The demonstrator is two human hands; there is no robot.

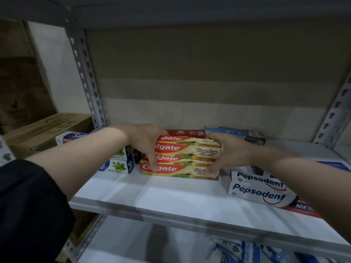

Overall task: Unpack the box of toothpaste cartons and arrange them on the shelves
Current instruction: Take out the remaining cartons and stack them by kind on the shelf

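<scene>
The Colgate cartons (pixel 187 158) sit stacked toward the back of the white shelf (pixel 171 198), lying lengthwise with their red and gold faces toward the camera; at least 2 layers show. The left hand (pixel 147 143) reaches in over the left end of that stack, its fingers curled down across the front faces, with one fingertip on the lowest carton's logo. The right hand (pixel 227 152) clasps the right end of the same stack, thumb on top and fingers wrapped round the end of the cartons. Just left of the Colgate stack stand the green and white Double Mint cartons (pixel 118 164), also piled, partly hidden behind the left forearm. Right of the stack, and nearer the shelf's front edge, lie the white Pepsodent cartons (pixel 260 188), 2 logos showing, partly under the right forearm. Behind the stack, against the back panel, a red carton (pixel 187 132) and a blue and white carton (pixel 234 132) show their tops. Further left of the stack, beyond the grey perforated upright (pixel 86 73), a brown cardboard box (pixel 43 130) rests outside the shelving. A black sleeve (pixel 28 205) covers the left upper arm.
</scene>
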